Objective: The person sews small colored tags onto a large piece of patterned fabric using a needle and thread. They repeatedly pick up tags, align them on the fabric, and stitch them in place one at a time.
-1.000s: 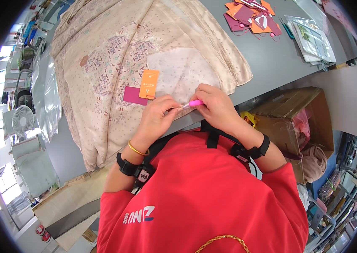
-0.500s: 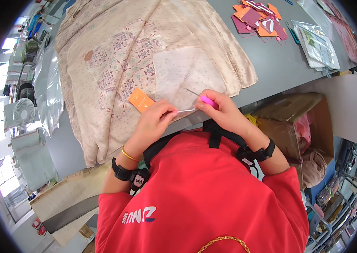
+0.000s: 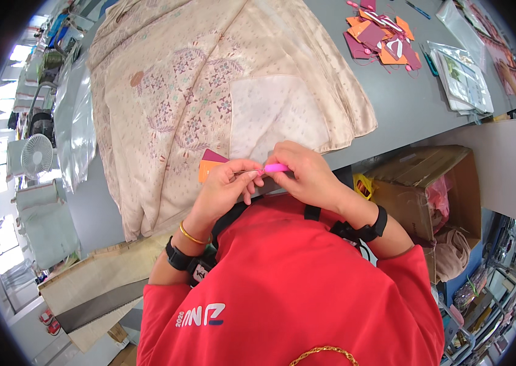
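Observation:
My right hand (image 3: 307,177) is closed on a slim crochet hook (image 3: 277,168) with a pink handle. Its metal shaft points left, in among the fingers of my left hand (image 3: 224,190). That hand is pinched closed on a tag cord with a small pink piece; the fingers hide most of the cord. An orange and maroon hang tag (image 3: 210,165) lies beside the left fingers. Beneath and beyond both hands spreads a beige patterned cloth (image 3: 148,140), with a paler plain corner (image 3: 273,113) folded over on top.
Far right on the grey table (image 3: 392,110) sit a pile of orange and maroon tags (image 3: 383,36), clear-wrapped packets (image 3: 462,79) and blue-handled snips (image 3: 418,9). A cardboard box (image 3: 404,174) stands beside my right arm. Plastic sheeting (image 3: 75,128) hangs at the left. Another person's hand (image 3: 514,85) shows far right.
My hands have drawn together. The hook has swung round so its shaft now reaches into my left fingers, and the white cord stretched between my hands no longer shows. The tag has turned, showing maroon.

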The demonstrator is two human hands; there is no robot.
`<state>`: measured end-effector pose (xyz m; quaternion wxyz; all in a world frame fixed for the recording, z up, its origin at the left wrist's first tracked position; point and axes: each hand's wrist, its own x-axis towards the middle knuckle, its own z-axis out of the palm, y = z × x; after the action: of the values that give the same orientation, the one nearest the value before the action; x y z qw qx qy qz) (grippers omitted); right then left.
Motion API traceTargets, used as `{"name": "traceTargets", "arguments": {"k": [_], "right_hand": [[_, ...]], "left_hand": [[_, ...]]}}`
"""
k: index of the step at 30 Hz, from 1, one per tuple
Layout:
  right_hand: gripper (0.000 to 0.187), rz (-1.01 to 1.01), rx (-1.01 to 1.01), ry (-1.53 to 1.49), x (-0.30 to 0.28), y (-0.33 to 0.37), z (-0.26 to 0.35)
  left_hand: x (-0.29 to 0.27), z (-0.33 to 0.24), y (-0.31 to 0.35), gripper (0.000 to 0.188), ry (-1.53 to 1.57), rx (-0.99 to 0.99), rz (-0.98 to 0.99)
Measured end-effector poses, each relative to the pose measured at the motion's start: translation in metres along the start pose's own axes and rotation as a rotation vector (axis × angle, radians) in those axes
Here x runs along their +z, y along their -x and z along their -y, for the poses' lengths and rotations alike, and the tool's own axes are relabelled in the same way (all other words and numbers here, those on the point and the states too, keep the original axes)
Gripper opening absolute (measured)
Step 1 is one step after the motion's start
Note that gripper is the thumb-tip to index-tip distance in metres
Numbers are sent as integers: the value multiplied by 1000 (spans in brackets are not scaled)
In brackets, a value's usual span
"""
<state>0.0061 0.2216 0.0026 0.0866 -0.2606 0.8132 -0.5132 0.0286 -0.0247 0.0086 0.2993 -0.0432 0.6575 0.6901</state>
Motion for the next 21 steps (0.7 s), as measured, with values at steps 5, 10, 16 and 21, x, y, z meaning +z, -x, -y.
{"name": "traceTargets", "arguments": {"k": [5,10,16,21], "right_hand": [[9,-20,26,-44,1,1,-2],[10,6,43,-103,1,0,-8],[9,12,61,-96,1,-1,-11],[10,-28,-22,-9,3,-2,-10]], "left_hand": [[0,4,-4,20,39,-4,12],[-2,10,-8,20,83,-1,19],[-4,13,-11,21,139,-2,29],[-4,15,-11,21,94,10,30]]}}
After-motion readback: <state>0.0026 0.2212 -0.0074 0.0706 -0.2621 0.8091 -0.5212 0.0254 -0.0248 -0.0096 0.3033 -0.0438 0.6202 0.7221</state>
